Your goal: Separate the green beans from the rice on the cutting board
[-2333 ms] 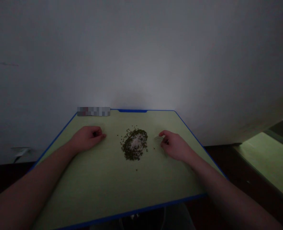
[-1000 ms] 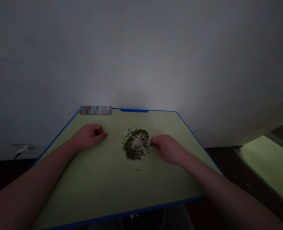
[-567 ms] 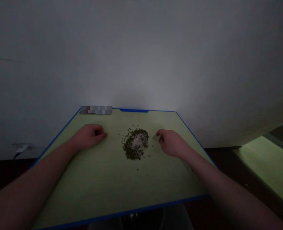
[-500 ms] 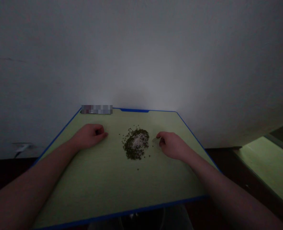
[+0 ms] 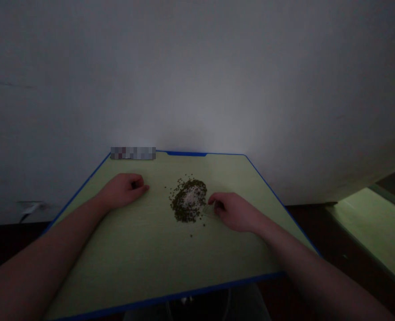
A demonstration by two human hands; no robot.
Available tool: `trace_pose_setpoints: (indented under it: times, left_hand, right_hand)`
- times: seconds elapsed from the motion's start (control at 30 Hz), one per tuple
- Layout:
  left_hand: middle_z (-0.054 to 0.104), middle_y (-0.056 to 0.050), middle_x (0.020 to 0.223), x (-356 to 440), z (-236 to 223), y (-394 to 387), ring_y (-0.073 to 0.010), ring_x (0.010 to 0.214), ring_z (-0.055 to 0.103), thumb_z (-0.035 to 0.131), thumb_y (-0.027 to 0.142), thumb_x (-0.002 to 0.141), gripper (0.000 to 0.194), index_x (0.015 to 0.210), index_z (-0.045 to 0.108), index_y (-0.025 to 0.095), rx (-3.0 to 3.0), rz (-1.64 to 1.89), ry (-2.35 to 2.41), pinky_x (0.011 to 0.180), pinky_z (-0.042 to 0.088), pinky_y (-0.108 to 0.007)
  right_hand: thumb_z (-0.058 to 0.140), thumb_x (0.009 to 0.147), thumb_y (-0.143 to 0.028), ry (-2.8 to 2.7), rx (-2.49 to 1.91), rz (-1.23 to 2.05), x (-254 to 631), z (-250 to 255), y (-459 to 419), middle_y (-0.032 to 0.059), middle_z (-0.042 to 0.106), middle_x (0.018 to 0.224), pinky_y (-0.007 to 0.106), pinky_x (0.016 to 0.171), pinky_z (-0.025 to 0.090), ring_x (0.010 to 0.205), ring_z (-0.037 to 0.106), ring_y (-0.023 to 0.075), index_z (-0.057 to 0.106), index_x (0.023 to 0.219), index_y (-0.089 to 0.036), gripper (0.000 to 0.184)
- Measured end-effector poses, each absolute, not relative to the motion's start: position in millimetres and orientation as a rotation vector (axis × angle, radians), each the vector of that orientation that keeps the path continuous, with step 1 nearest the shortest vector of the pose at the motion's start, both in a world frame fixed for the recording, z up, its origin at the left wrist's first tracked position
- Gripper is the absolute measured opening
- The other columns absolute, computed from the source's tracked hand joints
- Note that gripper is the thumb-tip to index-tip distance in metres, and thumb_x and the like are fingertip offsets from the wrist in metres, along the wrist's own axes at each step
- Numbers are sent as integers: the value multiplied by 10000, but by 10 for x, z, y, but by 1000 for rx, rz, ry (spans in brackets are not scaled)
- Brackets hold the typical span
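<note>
Right hand (image 5: 229,212) is just off the right side of the pile (image 5: 185,200), grip narrow, fingers curled in. It's holding a see-through ridged piece (image 5: 208,210), faint in this light; the piece juts from the fingertips toward the pile and its tip is at the pile's lower right edge. Rest of it is hidden by the hand, can't tell its full shape

Pile sits mid-bench, between the hands: small dark green grains all round, pale whitish grains heaped toward the centre and right. Looser green grains scatter off the far left side, one lone grain (image 5: 191,236) lies apart on the near side

Left hand (image 5: 124,190) rests on the bench (image 5: 144,254), well apart from the pile. Grip loosely curled, thumb pointing at the pile, dark hollow inside; can't tell if anything's in there

Bench is pale yellow-green with blue edging, far edge near a grey wall (image 5: 197,80). Pixelated strip (image 5: 133,153) at the far left corner, contents unreadable
</note>
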State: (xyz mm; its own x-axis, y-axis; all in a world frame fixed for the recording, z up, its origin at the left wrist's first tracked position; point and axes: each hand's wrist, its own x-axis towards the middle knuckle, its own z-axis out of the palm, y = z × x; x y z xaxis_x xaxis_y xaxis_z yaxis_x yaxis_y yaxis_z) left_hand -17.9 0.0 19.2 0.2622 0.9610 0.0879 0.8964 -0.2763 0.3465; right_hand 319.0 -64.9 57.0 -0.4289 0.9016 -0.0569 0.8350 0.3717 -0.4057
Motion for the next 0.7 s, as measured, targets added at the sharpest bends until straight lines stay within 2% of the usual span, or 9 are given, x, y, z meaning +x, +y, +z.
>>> trace_pose_setpoints:
  times: [0.47, 0.7]
  left_hand:
    - [533, -5, 584, -195, 180, 13, -141, 568, 491, 467, 457, 788, 321, 637, 510, 178, 2302, 409, 1736, 550, 311, -262]
    - [514, 1, 569, -203, 162, 14, -133, 551, 469, 475, 452, 787, 318, 625, 499, 180, 2292, 418, 1736, 541, 304, -259]
  right_hand:
    - [455, 781, -97, -2498, -1492, 611, 3075, 516, -696, 50, 702, 884, 234, 630, 385, 696, 588, 145, 672, 1039, -189, 349]
    - [463, 785, -89, -2548, -1496, 624, 2994, 569, -731, 36, 706, 835, 232, 608, 382, 659, 591, 140, 681, 1030, -208, 349]
